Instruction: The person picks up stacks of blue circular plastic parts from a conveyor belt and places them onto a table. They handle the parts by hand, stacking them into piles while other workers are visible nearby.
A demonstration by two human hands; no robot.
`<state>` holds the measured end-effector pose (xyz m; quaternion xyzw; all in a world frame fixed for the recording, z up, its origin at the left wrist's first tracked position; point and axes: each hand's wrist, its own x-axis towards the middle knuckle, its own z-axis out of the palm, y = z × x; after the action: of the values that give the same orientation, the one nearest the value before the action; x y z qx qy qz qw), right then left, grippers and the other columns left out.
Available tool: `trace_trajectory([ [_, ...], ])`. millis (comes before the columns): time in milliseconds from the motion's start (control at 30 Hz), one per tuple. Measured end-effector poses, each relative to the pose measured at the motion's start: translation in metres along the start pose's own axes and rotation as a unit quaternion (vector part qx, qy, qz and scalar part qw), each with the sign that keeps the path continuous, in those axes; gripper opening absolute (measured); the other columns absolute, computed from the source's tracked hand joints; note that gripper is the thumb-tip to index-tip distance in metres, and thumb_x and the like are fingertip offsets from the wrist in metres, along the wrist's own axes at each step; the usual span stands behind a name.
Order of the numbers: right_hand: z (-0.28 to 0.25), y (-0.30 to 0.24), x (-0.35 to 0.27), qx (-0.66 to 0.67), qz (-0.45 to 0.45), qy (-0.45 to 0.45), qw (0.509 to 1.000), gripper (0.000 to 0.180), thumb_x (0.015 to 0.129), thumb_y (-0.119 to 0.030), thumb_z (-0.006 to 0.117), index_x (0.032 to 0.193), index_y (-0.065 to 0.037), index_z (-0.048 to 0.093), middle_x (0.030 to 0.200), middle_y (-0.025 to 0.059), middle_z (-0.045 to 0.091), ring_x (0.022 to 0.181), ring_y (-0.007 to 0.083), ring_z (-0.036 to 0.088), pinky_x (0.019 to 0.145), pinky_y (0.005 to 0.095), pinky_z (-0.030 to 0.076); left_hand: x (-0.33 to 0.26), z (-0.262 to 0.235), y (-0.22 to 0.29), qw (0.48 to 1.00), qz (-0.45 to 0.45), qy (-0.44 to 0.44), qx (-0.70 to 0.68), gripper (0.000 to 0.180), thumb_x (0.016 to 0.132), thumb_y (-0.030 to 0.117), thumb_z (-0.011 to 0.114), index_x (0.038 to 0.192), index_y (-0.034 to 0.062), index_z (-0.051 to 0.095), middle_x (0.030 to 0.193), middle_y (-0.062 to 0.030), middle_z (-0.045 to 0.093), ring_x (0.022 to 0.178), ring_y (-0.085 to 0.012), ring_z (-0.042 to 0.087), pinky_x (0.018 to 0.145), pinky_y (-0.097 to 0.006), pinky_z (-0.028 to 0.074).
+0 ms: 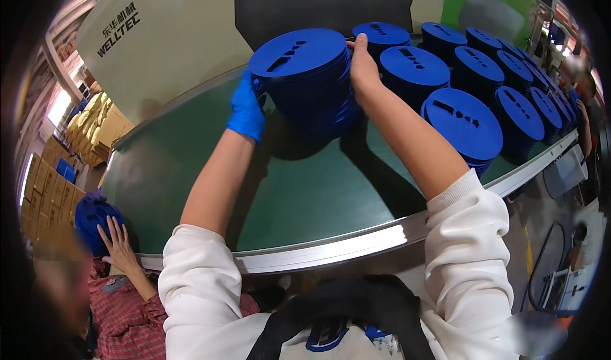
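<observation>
Factory line, green conveyor belt (305, 194) running past rows of blue discs. Left hand (247, 109), blue-gloved, and bare right hand (363, 67) are clamping the stack of blue slotted discs (305, 80) from opposite sides, fingers pressed flat against its edges. Stack is looking rigid, slick, heavy-ish, prone to shearing; side grip suits. Axis vertical, tilting slightly; slots running diagonally.

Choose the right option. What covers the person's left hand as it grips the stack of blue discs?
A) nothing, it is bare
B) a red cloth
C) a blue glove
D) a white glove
C: the left hand wears a blue glove against the stack of blue discs, while the right hand is bare.
</observation>
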<state>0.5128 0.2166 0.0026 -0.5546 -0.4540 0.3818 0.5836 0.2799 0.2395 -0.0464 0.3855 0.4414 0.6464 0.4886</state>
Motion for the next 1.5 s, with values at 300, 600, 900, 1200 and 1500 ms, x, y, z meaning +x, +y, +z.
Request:
trace_trajectory([
  [300, -0.044, 0.04, 0.06, 0.072, 0.066, -0.049, 0.994, 0.076, 0.097, -0.067, 0.016, 0.152, -0.017, 0.032, 0.153, 0.0185, 0.034, 0.143, 0.0365, 0.028, 0.116, 0.0512, 0.021, -0.008, 0.042, -0.015, 0.935, -0.083, -0.236, -0.253, 0.049, 0.102, 0.045, 0.042, 0.135, 0.0113, 0.054, 0.134, -0.0076, 0.058, 0.122, -0.0242, 0.053, 0.106, -0.039, 0.041],
  [600, -0.019, 0.017, -0.009, 0.196, 0.19, -0.098, 0.957, 0.088, 0.093, -0.074, 0.012, 0.153, -0.012, 0.029, 0.158, 0.0178, 0.026, 0.147, 0.0361, 0.018, 0.119, 0.0538, 0.013, -0.013, 0.034, -0.023, 0.961, -0.031, -0.168, -0.216, 0.044, 0.1, 0.045, 0.046, 0.127, 0.0132, 0.06, 0.125, -0.0068, 0.064, 0.114, -0.0242, 0.057, 0.104, -0.041, 0.042],
  [900, -0.025, 0.004, -0.03, 0.175, 0.159, -0.174, 0.956, 0.096, 0.087, -0.082, 0.019, 0.157, -0.016, 0.014, 0.162, 0.0158, 0.01, 0.15, 0.0356, 0.006, 0.119, 0.0552, 0.008, -0.035, 0.044, -0.01, 0.953, 0.002, -0.189, -0.239, 0.048, 0.1, 0.046, 0.046, 0.131, 0.0098, 0.057, 0.126, -0.0079, 0.063, 0.115, -0.0238, 0.057, 0.102, -0.036, 0.044],
  [1200, -0.011, -0.039, -0.098, 0.25, 0.094, -0.316, 0.91, 0.092, 0.089, -0.08, 0.023, 0.155, -0.016, 0.025, 0.16, 0.0168, 0.02, 0.147, 0.0367, 0.018, 0.116, 0.0605, 0.014, -0.148, 0.007, 0.086, 0.958, 0.131, -0.151, -0.208, 0.045, 0.101, 0.041, 0.047, 0.132, 0.0093, 0.055, 0.128, -0.0073, 0.062, 0.115, -0.0221, 0.057, 0.103, -0.037, 0.045],
  [1500, 0.018, -0.066, -0.29, 0.34, 0.18, -0.544, 0.746, 0.074, 0.1, -0.063, 0.027, 0.149, -0.008, 0.034, 0.154, 0.0121, 0.036, 0.142, 0.0278, 0.032, 0.117, 0.0434, 0.024, -0.432, -0.075, 0.159, 0.958, 0.164, 0.206, -0.112, 0.049, 0.102, 0.043, 0.043, 0.138, 0.0104, 0.049, 0.137, -0.0089, 0.055, 0.12, -0.0251, 0.056, 0.103, -0.041, 0.045],
])
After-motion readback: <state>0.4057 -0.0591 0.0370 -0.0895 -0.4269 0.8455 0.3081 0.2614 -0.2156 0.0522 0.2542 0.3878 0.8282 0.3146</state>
